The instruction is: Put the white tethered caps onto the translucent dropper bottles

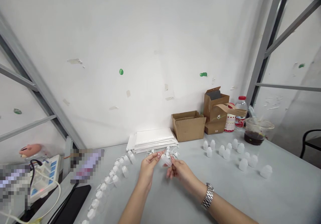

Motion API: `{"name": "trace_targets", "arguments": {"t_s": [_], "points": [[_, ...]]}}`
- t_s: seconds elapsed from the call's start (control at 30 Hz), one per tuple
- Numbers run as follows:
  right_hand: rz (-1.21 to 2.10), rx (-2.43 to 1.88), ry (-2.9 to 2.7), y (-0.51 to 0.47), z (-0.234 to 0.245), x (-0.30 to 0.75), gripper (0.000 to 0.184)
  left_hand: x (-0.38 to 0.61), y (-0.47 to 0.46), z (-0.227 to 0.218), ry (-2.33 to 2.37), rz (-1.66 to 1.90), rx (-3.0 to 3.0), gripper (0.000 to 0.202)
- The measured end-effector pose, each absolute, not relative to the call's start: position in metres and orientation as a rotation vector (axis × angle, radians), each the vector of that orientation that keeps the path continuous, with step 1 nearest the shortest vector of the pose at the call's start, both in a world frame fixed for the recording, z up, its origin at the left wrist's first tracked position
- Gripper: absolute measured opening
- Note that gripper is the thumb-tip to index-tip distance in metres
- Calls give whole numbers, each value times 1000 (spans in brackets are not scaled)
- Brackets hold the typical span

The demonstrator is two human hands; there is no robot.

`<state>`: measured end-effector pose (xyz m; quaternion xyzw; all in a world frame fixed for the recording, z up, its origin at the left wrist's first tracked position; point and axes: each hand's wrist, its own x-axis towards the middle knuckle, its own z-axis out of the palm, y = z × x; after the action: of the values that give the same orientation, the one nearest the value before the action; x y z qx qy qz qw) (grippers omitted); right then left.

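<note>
My left hand and my right hand meet near the middle of the table. Between their fingertips is a small translucent white plastic piece, pinched from both sides; the fingers partly cover it. Just behind them lie several white parts with thin loops, partly hidden by my hands. To the left, a slanting line of small white capped pieces runs towards the near edge. At right stand several loose, frosted white domed pieces. A metal watch circles my right wrist.
Against the wall are a stack of white flat sheets, an open cardboard box, a brown paper bag and a red-capped bottle. A cup of dark liquid stands right. A black phone-like slab and power strip lie left.
</note>
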<state>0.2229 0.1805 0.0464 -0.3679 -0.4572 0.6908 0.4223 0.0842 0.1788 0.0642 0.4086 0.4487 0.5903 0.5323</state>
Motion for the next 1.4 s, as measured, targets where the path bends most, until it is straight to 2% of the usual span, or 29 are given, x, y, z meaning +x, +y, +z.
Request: {"name": "trace_targets", "arguments": {"t_s": [0.17, 0.23, 0.37, 0.57, 0.7, 0.77, 0.83, 0.97, 1.2, 1.4], "points": [[1526, -918, -1198, 183, 45, 222, 51, 84, 179, 65, 1147, 1432, 965, 35], [1615, -917, -1198, 183, 45, 223, 49, 83, 179, 66, 1109, 1416, 1000, 31], [1833, -908, -1185, 181, 45, 225, 58, 82, 179, 69, 1062, 1380, 1081, 26], [1584, -931, -1275, 184, 45, 224, 49, 82, 177, 74, 1113, 1403, 1039, 30], [1750, -821, -1276, 182, 43, 226, 41, 83, 176, 74, 1043, 1387, 1102, 25], [1830, -791, -1270, 181, 43, 226, 43, 83, 176, 74, 1048, 1384, 1110, 25], [1749, -829, -1297, 181, 44, 226, 47, 83, 176, 74, 1079, 1372, 1105, 28], [1384, -942, -1356, 186, 45, 226, 49, 85, 177, 70, 1140, 1272, 1157, 38], [1205, -1001, -1378, 192, 42, 233, 44, 83, 180, 64, 1314, 1286, 1304, 19], [979, -1142, -1430, 189, 44, 236, 34, 80, 177, 74, 1218, 1289, 1256, 22]]}}
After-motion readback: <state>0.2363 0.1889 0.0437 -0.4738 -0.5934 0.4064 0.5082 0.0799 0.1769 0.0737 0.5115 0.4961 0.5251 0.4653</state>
